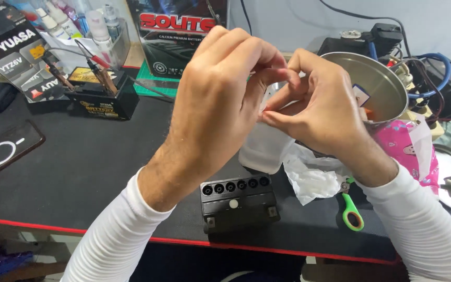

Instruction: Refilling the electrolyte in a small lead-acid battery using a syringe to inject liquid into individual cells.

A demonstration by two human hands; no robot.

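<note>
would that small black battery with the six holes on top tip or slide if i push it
The battery is low, boxy and flat-based, so it probably slides rather than tips. It likely feels heavy for its size. It sits near the mat edge, so a forward push seems risky.

Black worktop [95,172] with a red-trimmed near edge, crowded along its far and right sides.

A small black battery [238,201] with a row of six round openings sits by the near edge, near the middle. Just beyond it stand a translucent white plastic container [264,149] and crumpled white plastic wrap [311,177]. A green-handled tool [352,214] lies near the right end of the near edge. Toward the far left corner sits another black battery [103,99] with clip leads on it, beside a clear stand of bottles [79,26]. A dark phone [1,151] lies at the left edge. A steel bowl [382,83] and pink packet [411,151] occupy the right side.
</note>
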